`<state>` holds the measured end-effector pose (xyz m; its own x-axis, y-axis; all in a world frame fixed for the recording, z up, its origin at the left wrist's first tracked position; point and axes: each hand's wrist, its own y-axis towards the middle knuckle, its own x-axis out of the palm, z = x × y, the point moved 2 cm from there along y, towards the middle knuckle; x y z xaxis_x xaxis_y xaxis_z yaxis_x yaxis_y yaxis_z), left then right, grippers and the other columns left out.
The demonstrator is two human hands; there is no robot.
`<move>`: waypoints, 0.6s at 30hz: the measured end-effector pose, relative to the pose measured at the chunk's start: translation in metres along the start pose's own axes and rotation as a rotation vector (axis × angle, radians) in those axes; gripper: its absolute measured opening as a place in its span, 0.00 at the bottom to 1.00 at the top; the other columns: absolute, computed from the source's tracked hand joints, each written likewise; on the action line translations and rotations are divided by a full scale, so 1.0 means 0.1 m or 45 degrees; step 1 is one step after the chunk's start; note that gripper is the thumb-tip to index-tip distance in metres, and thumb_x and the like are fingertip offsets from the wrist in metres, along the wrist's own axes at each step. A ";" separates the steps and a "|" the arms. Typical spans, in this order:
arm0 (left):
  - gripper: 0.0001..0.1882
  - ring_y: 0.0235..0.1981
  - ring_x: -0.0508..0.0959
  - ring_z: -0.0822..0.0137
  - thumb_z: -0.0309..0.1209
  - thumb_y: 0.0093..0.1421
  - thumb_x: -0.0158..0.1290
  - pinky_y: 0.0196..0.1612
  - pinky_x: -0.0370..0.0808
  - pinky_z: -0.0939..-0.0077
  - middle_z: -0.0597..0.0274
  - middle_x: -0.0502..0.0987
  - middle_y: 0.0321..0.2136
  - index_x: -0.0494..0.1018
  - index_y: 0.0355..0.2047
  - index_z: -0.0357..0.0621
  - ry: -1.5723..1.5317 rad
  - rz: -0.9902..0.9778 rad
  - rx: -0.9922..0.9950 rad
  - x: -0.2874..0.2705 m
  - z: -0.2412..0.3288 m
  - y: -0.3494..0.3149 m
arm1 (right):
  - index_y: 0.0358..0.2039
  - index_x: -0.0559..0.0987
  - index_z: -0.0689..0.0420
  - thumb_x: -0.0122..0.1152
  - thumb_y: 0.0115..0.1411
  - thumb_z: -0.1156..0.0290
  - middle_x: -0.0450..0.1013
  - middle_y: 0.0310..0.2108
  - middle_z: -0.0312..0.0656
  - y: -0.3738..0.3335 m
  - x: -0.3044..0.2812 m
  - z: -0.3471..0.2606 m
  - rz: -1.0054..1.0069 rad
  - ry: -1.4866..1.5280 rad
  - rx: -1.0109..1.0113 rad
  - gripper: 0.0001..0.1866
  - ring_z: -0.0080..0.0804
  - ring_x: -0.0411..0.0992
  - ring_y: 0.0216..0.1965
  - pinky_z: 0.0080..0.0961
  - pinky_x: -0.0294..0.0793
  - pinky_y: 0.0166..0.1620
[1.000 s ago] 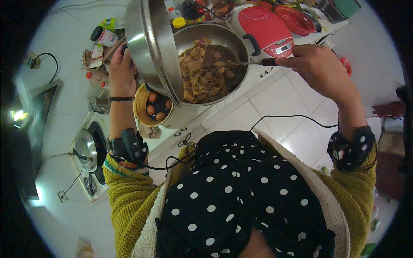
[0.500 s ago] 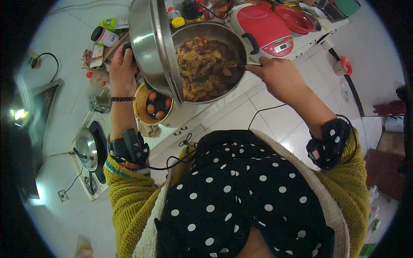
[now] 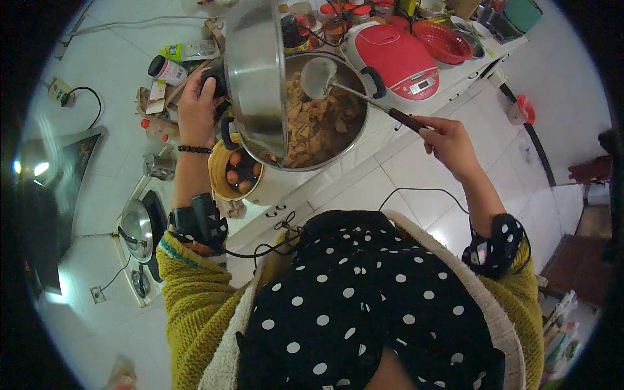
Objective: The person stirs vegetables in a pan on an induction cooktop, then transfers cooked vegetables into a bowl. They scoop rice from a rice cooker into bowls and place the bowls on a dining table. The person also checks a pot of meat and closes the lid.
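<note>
A domed steel lid (image 3: 252, 75) stands tilted on edge over the left part of a wide steel pot (image 3: 361, 125). My left hand (image 3: 196, 107) is closed around the lid's black knob. In the pot lie brown chopped pieces of food (image 3: 309, 133) in dark liquid, partly hidden by the lid. My right hand (image 3: 448, 146) grips the dark handle of a metal ladle (image 3: 318, 78), whose bowl hangs above the food near the pot's far side. A yellow container (image 3: 220, 179) with several brown eggs (image 3: 233, 177) in dark liquid sits just left of the pot.
A red and white rice cooker (image 3: 393, 58) stands right of the pot, with a red basket (image 3: 442, 40) beyond it. Jars and bottles crowd the counter behind. At the left are a white jar with black lid (image 3: 168, 69) and a lidded pan (image 3: 136, 222) on the stove.
My right hand has moved right and down, and the ladle's bowl has come into view above the food. The lid is still held tilted by my left hand.
</note>
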<state>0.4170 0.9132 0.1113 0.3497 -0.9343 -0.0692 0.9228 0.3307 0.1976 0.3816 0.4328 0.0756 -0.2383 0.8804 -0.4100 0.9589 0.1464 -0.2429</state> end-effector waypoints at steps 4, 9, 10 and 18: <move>0.17 0.41 0.79 0.75 0.29 0.68 0.55 0.38 0.78 0.80 0.66 0.78 0.47 0.74 0.57 0.42 0.289 -0.053 0.118 0.10 0.10 0.02 | 0.59 0.76 0.63 0.53 0.69 0.65 0.67 0.20 0.34 -0.19 -0.23 0.13 -0.024 0.619 0.345 0.22 0.16 0.55 0.15 0.14 0.50 0.17; 0.16 0.43 0.80 0.64 0.29 0.64 0.56 0.44 0.78 0.71 0.60 0.80 0.43 0.76 0.52 0.43 0.703 -0.267 0.333 0.24 0.23 0.04 | 0.58 0.77 0.62 0.55 0.69 0.64 0.67 0.19 0.33 -0.29 -0.56 0.17 0.247 0.733 0.286 0.21 0.15 0.55 0.14 0.13 0.50 0.16; 0.16 0.44 0.80 0.59 0.29 0.63 0.57 0.46 0.77 0.67 0.57 0.80 0.43 0.76 0.51 0.43 0.875 -0.339 0.554 0.31 0.25 0.03 | 0.58 0.77 0.62 0.55 0.69 0.64 0.68 0.19 0.34 -0.29 -0.61 0.17 0.283 0.727 0.238 0.21 0.15 0.55 0.14 0.13 0.50 0.16; 0.18 0.50 0.76 0.43 0.32 0.61 0.58 0.53 0.73 0.54 0.48 0.76 0.43 0.75 0.51 0.43 1.262 -0.686 0.689 0.99 -0.26 0.02 | 0.60 0.76 0.61 0.54 0.70 0.65 0.69 0.19 0.33 -0.27 -0.70 0.04 0.215 0.631 0.039 0.22 0.14 0.56 0.14 0.13 0.49 0.16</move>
<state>0.4575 0.8252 0.0795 0.1367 -0.3536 -0.9254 0.8836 -0.3788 0.2752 0.3716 0.3652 0.1073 0.0280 0.9995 0.0177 0.9709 -0.0230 -0.2382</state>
